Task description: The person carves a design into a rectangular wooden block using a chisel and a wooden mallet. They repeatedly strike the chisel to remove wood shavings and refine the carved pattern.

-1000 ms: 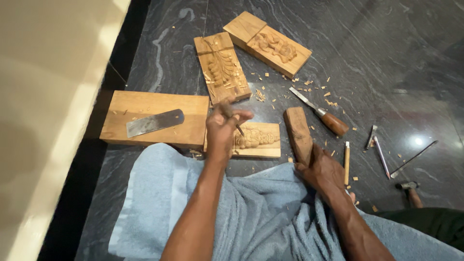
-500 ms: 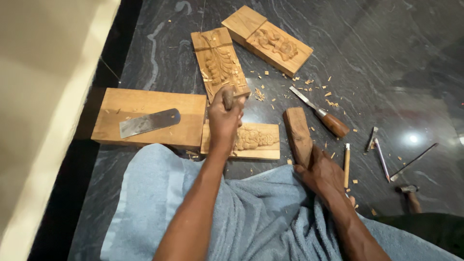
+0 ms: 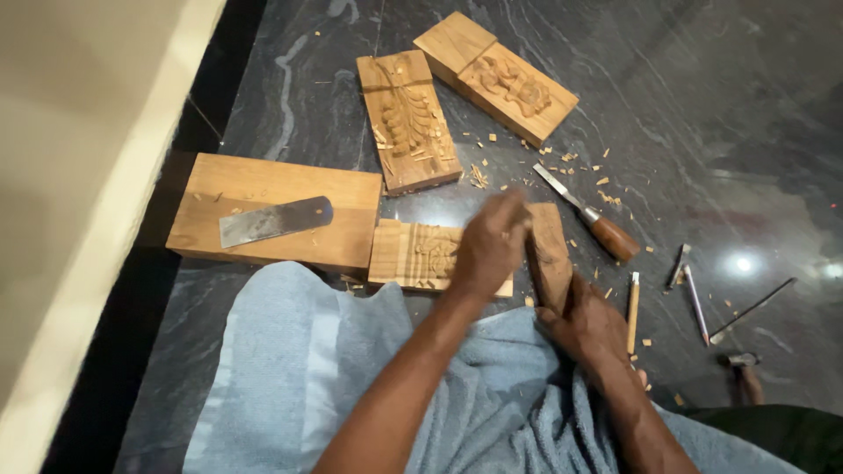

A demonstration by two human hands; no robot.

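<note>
Since half a second ago, the left hand [image 3: 490, 250] has been brought down and to the right from above the small carved block [image 3: 420, 254]; it is now seen, motion-blurred, against the upper end of the wooden mallet [image 3: 549, 254]. Whether its fingers are closed on anything cannot be told from the blur. The right hand [image 3: 590, 326] is closed around the lower end of the mallet, which is held tilted just right of the small carved block, over the edge of the blue towel [image 3: 351, 377] (spread across the lap).

On the dark marble floor [image 3: 702, 105] are noted: a plain wooden board [image 3: 263, 175] with a flat steel blade [image 3: 274, 219] lying on it, left of the small block; a leaf-carved panel [image 3: 408, 118] and a longer carved panel [image 3: 496, 75] further out; a wooden-handled chisel [image 3: 584, 215] just beyond the mallet; a slim chisel [image 3: 632, 312] beside the right hand; thin metal tools [image 3: 694, 294] to the right. Wood chips are scattered around the panels.
</note>
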